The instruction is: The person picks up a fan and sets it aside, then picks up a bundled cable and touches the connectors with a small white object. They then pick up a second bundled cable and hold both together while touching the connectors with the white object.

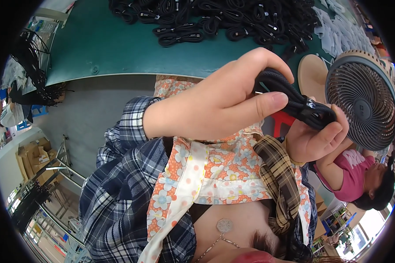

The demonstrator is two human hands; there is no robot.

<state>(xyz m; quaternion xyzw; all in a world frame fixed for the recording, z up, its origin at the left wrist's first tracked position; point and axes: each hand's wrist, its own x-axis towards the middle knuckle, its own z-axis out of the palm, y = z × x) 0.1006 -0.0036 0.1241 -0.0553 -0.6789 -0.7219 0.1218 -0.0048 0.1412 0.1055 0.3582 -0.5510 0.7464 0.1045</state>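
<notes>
A coiled black braided cable (pixel 295 100) is held up in front of my chest, with a small tie or band around its middle. My left hand (pixel 215 105) grips one end of the coil between curled fingers and thumb. At the other end, my right hand (pixel 320 142) pinches the loop with its fingers closed. Part of the coil is hidden behind the left fingers. Both hands are near the front edge of the green table (pixel 118 48), where a heap of similar coiled black cables (pixel 215 19) lies.
To the right stands a round desk fan (pixel 362 107) beside a beige disc (pixel 312 72). Clear plastic bags (pixel 342 33) lie at the back right. Black cables hang at the left (pixel 33 57). Cardboard boxes (pixel 33 158) stand lower left. A person in pink (pixel 351 175) sits at the right.
</notes>
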